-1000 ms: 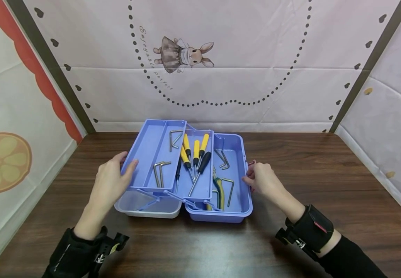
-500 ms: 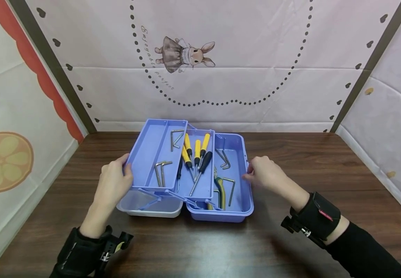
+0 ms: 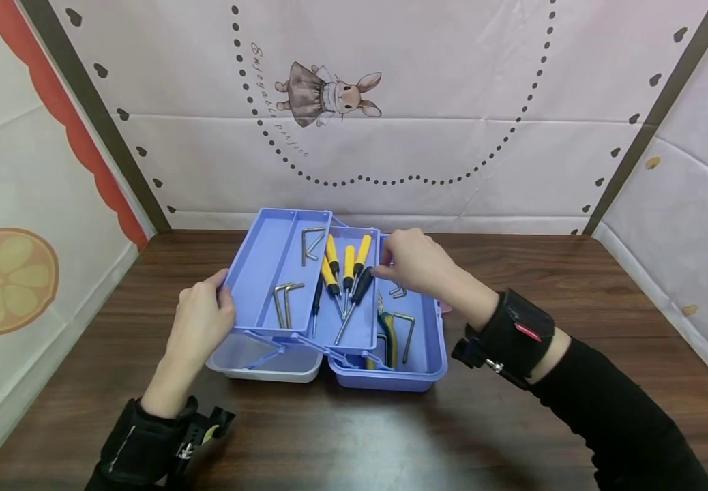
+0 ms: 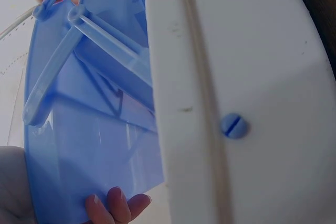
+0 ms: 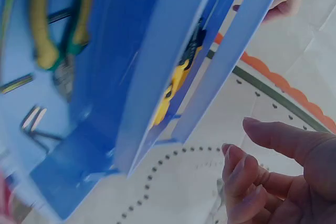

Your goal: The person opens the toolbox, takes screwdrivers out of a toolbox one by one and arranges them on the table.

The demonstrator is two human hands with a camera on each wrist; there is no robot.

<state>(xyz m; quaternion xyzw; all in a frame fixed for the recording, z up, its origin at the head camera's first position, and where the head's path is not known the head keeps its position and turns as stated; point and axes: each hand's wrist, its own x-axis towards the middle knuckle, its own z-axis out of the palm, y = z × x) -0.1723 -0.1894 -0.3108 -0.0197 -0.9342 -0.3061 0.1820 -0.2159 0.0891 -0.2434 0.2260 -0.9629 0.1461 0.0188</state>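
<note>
Two strapped wrists [image 3: 151, 436] come in over the bench [image 3: 354, 436] on the near side of one blue toolbox [image 3: 385, 383], folded open mid-bench. Pale lid half [image 3: 268, 374] lies toward the toolbox's left, under the trays; base [image 3: 421, 354] makes up its right.

Left hand [image 3: 197, 320] at the toolbox's left side: fingers curled on the upper tray [image 3: 249, 286], gripping its outer edge. That tray carries a few L-shaped keys [image 3: 288, 310]. Link arms [image 3: 311, 347] run across the toolbox's near side.

Middle tray [image 3: 363, 334], at the toolbox's center, has yellow-handled screwdrivers [image 3: 348, 256] and a black-handled one [image 3: 363, 285]. Pliers [image 3: 390, 337] and more bent keys [image 3: 408, 339] lie in the base. Bit of pink outside the toolbox's right wall, mostly hidden.

Right hand [image 3: 412, 259] is above the toolbox's far right part; right wrist view has thumb and fingers apart, nothing between them.

Step, my read: left steadies the tray, right reaches over the middle tray's far end. Tool or tray edge as target, cannot tell. Next move seems to need a firm left hold and right fingers narrowing on one thing, clear of loose screwdrivers.

Behind the toolbox: printed cloth [image 3: 452, 82].
</note>
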